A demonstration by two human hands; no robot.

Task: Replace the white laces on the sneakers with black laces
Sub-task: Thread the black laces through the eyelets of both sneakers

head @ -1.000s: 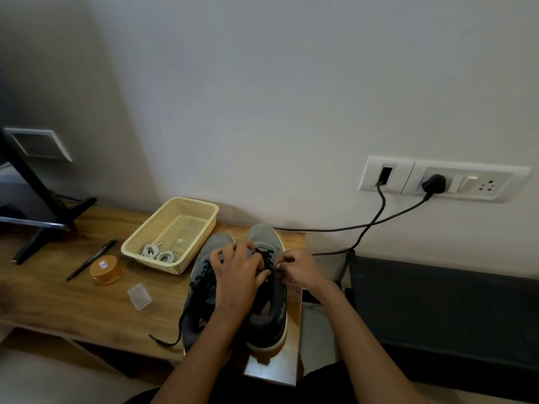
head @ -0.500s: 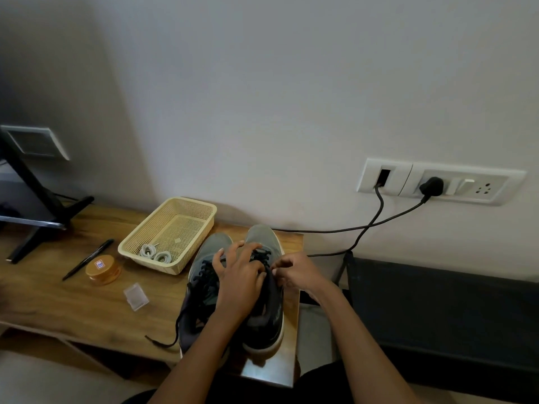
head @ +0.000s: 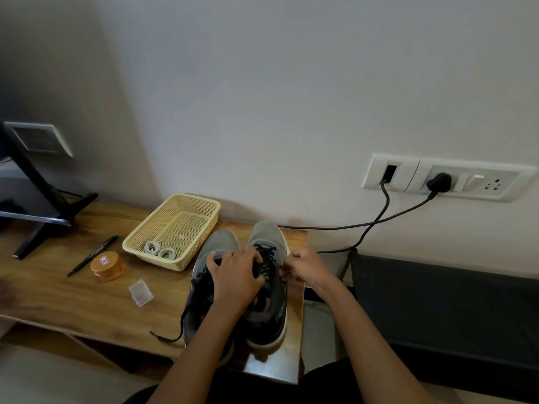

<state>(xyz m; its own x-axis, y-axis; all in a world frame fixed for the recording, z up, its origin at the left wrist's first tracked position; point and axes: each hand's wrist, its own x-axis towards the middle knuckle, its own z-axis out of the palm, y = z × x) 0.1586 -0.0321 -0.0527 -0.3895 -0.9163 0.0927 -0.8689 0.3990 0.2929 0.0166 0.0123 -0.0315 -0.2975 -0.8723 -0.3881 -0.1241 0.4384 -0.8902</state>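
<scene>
My left hand (head: 236, 275), fingers spread, presses two sneakers (head: 264, 234); my right hand (head: 309, 266) pinches black lace (head: 267, 252); one basket (head: 159, 263) holds two white laces (head: 159, 249).

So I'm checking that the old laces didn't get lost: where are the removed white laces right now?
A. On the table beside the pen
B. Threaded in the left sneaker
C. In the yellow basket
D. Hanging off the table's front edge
C: the coiled white laces lie inside the yellow basket, at its near end.

Wooden table (head: 73, 298) against pale wall (head: 291, 97)
</scene>
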